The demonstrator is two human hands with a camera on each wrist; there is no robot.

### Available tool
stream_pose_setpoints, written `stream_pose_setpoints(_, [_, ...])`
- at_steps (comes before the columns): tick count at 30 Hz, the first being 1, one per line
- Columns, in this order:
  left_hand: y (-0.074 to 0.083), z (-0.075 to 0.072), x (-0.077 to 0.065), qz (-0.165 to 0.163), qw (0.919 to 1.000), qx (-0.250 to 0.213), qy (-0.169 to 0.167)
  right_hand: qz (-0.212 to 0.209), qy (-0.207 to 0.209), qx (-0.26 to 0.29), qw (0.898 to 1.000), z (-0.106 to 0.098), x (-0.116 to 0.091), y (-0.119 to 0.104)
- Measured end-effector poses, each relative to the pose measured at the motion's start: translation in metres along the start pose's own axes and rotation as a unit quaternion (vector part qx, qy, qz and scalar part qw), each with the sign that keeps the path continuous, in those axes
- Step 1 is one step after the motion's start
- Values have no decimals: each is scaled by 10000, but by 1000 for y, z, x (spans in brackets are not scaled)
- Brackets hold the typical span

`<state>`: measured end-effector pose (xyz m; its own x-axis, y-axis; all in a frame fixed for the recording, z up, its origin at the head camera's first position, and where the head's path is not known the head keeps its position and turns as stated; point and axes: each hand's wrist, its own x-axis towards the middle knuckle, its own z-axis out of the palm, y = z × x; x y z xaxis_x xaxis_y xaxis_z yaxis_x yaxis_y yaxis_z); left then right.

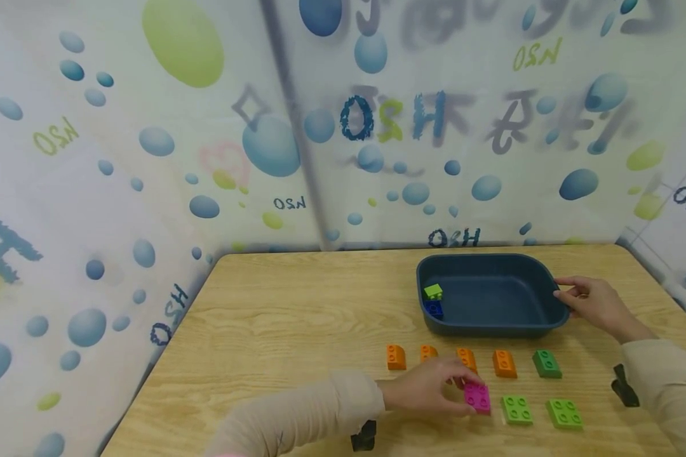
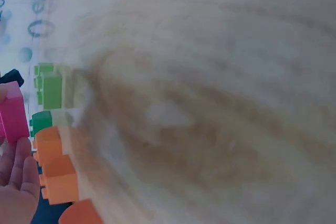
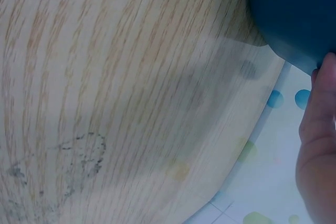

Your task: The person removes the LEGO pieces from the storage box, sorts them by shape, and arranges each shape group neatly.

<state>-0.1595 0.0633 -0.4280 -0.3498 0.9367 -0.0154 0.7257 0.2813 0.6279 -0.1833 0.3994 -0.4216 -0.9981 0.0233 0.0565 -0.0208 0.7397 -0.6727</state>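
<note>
A pink toy brick (image 1: 477, 398) is pinched between the thumb and fingers of my left hand (image 1: 429, 386), low over the wooden table; in the left wrist view the same pink brick (image 2: 13, 111) shows at the left edge. My right hand (image 1: 597, 306) grips the right rim of a dark blue plastic bin (image 1: 491, 331), and the right wrist view has that hand (image 3: 320, 140) against the bin's side (image 3: 294, 19). Inside the bin, at its left end, lie a lime green brick (image 1: 432, 292) and a dark blue brick (image 1: 434, 309).
Several orange bricks (image 1: 396, 357) and a dark green brick (image 1: 547, 364) form a row before the bin. Two lime green bricks (image 1: 517, 410) lie right of the left hand. Black straps sit near both sleeves (image 1: 625, 385). A patterned curtain (image 1: 377, 222) hangs behind the table (image 1: 274, 304).
</note>
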Motion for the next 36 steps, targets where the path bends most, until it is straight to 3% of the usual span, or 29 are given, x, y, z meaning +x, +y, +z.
stream_pose_setpoints(7, [-2, 12, -4, -60, 9998, 139, 129, -65, 6, -35, 10000, 0, 0, -1])
stream_pose_setpoints(15, [-4, 21, -7, -395, 9990, 179, 50, -45, 15, 1, 10000, 0, -1, -2])
stream_pose_setpoints(22, [-7, 26, -8, -422, 9991, 64, 49, 20, 23, 57, 10000, 2, 2, 8])
stream_pose_setpoints(36, [-8, 28, -4, -677, 9975, -139, 115, 10, -16, 24, 10000, -1, 0, -2])
